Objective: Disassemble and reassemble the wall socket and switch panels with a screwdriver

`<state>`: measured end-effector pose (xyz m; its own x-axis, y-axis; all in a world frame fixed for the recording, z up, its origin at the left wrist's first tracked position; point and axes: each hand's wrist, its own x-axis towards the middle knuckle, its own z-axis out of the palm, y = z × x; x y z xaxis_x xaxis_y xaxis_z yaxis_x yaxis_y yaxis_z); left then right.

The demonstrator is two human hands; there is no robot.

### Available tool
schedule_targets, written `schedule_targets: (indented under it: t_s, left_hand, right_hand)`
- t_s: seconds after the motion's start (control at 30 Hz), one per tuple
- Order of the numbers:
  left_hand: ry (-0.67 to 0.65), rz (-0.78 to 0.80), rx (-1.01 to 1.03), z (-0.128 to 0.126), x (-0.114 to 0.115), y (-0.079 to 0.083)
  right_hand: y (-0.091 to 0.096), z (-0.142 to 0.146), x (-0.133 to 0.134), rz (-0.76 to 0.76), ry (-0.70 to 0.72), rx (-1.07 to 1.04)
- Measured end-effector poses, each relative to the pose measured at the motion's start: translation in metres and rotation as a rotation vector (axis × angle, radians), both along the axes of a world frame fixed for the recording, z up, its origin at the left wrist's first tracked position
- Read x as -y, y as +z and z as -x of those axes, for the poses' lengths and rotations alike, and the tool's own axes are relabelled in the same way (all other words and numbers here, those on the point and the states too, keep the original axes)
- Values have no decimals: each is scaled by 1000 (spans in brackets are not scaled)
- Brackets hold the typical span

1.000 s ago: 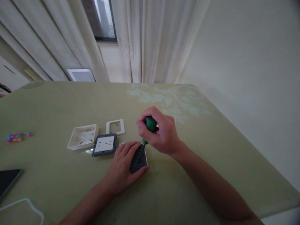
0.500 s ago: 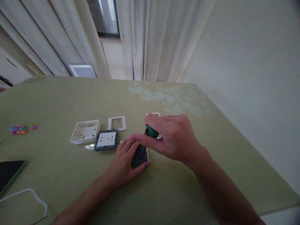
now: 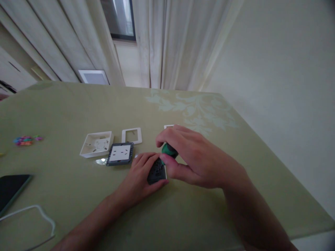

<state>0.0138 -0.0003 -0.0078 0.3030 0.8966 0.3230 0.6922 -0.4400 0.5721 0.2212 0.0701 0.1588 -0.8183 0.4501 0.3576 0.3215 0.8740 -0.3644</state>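
Observation:
My left hand [image 3: 138, 179] lies on the green tablecloth with its fingers clasped round a dark grey socket module [image 3: 156, 171], pinning it down. My right hand [image 3: 195, 158] is closed on the green handle of a screwdriver [image 3: 169, 150], which stands upright with its tip down on the module. To the left lie a second socket module with a white face [image 3: 120, 153], a white back box [image 3: 96, 144] and a white frame [image 3: 132, 135]. Part of another white piece [image 3: 168, 126] shows behind my right hand.
Far left on the table are small coloured bits [image 3: 24, 140], a dark tablet or phone [image 3: 12, 188] and a white cable [image 3: 34, 218]. A shiny small piece [image 3: 101, 161] lies by the white-faced module. The table's right edge [image 3: 300, 195] drops off beside a wall; curtains hang behind.
My right hand has turned on the screwdriver handle, its wrist swinging lower and to the right. The left hand stays on the dark module. The camera has shifted slightly.

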Motion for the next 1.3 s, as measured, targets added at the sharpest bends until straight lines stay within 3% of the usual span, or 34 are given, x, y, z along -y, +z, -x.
schedule_targets:
  t_s: [0.13,0.3,0.47,0.63,0.77,0.8,0.93,1.07,1.1,1.2,1.23,1.3]
  left_hand:
    - [-16,-13,-10,1,0,0]
    - [-14,0,13,-1,-1,2]
    - [-5,-5,-15,0,-1,2]
    - [-29,-15,3,1,-1,-1]
    - [-17,-29,-8,0,-2,-2]
    - [-14,-26,-14,0,-2,-2]
    - [-35,-33,-2,1,-2,-3]
    - [-33,-43,-15,1,-2,-4]
    - [-28,-38,-18,1,-2,-3]
    - [-31,-22,-4,0,-2,0]
    - [-34,-22,-1,0,-2,0]
    - [-35,-25,-7,0,-2,0]
  right_hand:
    - [-3,4,3,-93,-214,-4]
    - [2,0,3,-33,8,27]
    - [0,-1,2,-154,-242,38]
    - [3,0,5,-61,-43,38]
    - [3,0,7,-125,-320,42]
    - [3,0,6,-126,-322,45]
    - [3,0,7,-82,-83,51]
    - [0,4,11,-138,-355,9]
    - [0,4,12,-138,-337,15]
    - [5,4,16,-83,-98,76]
    - [7,3,17,-72,-91,100]
    - [10,3,18,-77,-290,137]
